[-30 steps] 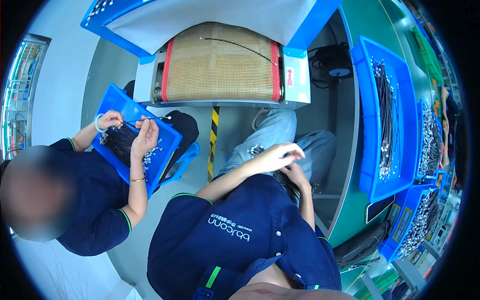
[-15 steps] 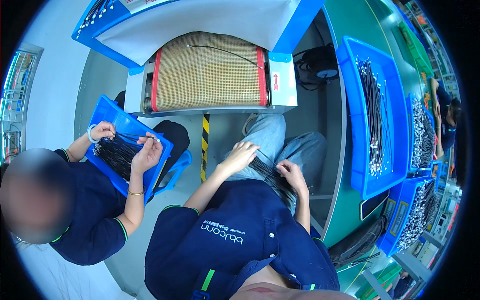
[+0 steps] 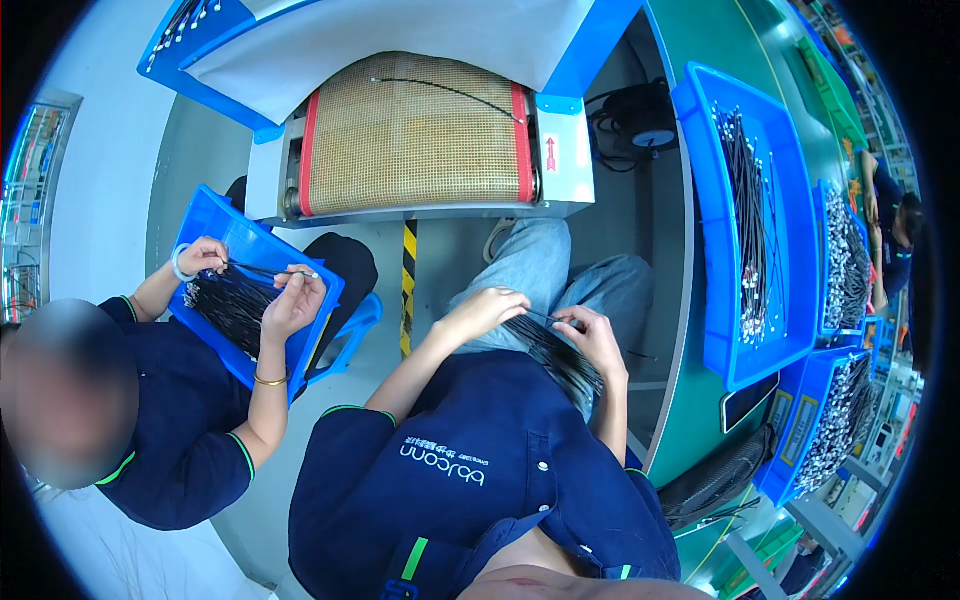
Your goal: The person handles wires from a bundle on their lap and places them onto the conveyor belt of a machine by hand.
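A thin black cable (image 3: 541, 317) stretches between my two hands above my lap. At its left end my left hand (image 3: 490, 312) is closed, fingers pinched on it. Thumb and fingertips of my right hand (image 3: 592, 336) grip the cable on the other side. Below them, a bundle of black cables (image 3: 560, 358) lies across my jeans, partly covered by my right hand and shirt.
Ahead stands a conveyor with a tan mesh belt (image 3: 415, 150) carrying one black cable (image 3: 450, 90). To the right, a blue bin (image 3: 790, 200) of cables rests on a green table (image 3: 670, 420). At left, a co-worker (image 3: 180, 420) handles a cable over another blue bin (image 3: 205, 215).
My hands have drawn apart slightly, and the cable now shows more plainly between them. My right hand has turned and shifted a little to the right. The view has tilted slightly.
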`<action>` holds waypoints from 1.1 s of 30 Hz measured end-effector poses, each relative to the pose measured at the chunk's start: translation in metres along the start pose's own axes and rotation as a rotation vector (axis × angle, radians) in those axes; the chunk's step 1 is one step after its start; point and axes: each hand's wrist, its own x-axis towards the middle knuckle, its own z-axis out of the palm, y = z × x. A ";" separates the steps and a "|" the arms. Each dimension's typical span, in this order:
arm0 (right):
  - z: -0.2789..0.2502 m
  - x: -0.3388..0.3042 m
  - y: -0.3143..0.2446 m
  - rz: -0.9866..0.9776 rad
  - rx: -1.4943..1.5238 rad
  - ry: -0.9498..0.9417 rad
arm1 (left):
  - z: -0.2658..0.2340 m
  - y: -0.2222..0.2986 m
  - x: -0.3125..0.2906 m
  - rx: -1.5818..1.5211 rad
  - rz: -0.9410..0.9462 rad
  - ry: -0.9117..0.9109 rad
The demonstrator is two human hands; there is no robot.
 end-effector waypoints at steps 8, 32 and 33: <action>0.005 0.003 -0.023 -0.130 -0.188 0.045 | 0.009 0.011 0.007 0.010 -0.031 0.027; 0.004 0.002 -0.023 -0.232 -0.148 0.117 | 0.008 0.013 0.012 0.185 0.353 0.207; 0.004 0.003 -0.023 -0.230 -0.148 0.118 | 0.008 0.014 0.012 0.191 0.359 0.206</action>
